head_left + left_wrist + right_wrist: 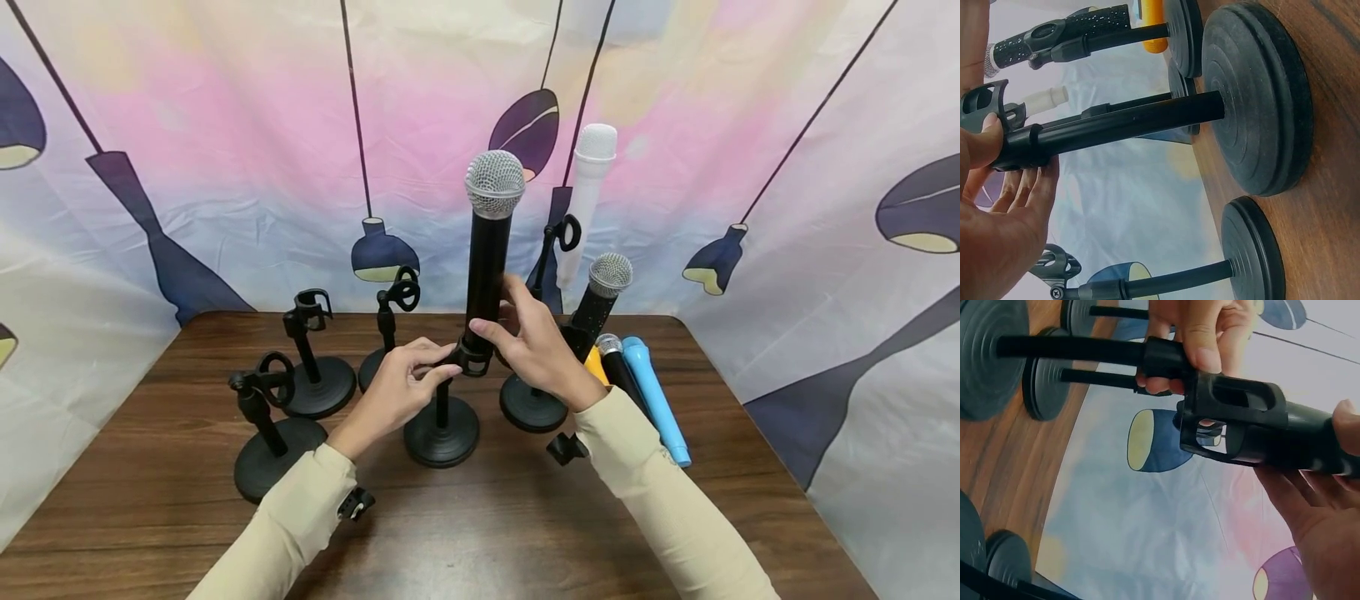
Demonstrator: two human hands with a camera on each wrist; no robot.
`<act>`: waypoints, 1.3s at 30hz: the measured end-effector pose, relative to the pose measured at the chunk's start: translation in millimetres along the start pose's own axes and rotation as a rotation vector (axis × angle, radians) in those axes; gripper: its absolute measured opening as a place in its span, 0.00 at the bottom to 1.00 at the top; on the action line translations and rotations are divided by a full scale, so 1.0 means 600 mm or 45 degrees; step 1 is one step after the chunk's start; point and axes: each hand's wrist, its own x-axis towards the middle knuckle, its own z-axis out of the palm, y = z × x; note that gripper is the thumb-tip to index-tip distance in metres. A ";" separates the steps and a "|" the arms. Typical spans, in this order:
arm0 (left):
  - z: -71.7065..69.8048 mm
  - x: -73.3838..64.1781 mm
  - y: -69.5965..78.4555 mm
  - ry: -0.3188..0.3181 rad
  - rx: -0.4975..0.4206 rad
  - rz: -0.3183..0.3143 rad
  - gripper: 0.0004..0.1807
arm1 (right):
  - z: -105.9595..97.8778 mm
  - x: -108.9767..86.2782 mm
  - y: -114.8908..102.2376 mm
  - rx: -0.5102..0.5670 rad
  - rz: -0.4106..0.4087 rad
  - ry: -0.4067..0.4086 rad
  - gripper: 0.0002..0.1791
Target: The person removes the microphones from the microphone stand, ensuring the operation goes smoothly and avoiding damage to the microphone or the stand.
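Observation:
A black microphone with a silver mesh head stands nearly upright above a desktop stand. My right hand grips its lower body, thumb in front and fingers behind. The microphone's lower end sits inside the stand's open-sided black clip, as the right wrist view shows. Just below that clip, my left hand pinches the top of the stand's pole between thumb and fingers. The stand's round base rests on the table.
To the left are other stands with bare clips. On the right, a speckled microphone leans in a stand. Behind it rises a white microphone. A blue microphone, a black one and a yellow item lie at the table's right.

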 end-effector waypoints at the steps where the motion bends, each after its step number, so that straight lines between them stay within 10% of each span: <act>1: 0.000 0.000 -0.001 0.001 0.001 -0.003 0.21 | 0.001 0.000 0.001 -0.001 -0.007 0.006 0.28; 39: 0.000 0.002 0.002 0.001 0.012 0.000 0.20 | 0.005 0.007 -0.004 0.091 -0.016 0.062 0.29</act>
